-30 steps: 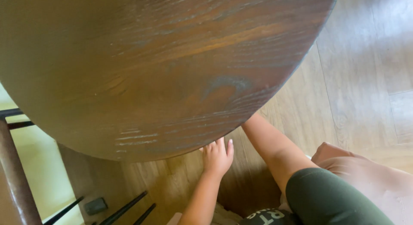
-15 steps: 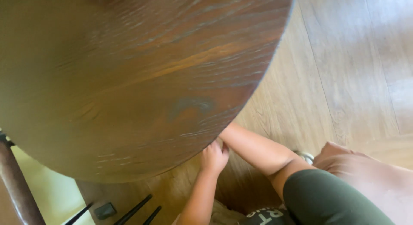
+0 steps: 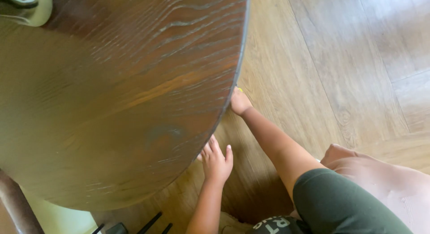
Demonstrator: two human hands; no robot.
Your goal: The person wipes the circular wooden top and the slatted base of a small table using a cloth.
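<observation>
We see the round dark wooden desk (image 3: 121,95) lying ahead and to the left of both hands, its curved edge running diagonally. The left hand (image 3: 217,159) rests open, fingers spread, at the near rim; the right hand (image 3: 239,102) reaches farther along the edge, its fingers hidden underneath, so we cannot tell its grip.

I'm seeing both forearms bare, no sleeves reaching the wrists; the left hand (image 3: 216,160) shows no rings or watch, fingers (image 3: 214,146) plain; the right hand (image 3: 239,102) is bare too; at the bottom edge, a dark top with pale printed lettering; dark green shorts cover the thigh, fitting close.
</observation>
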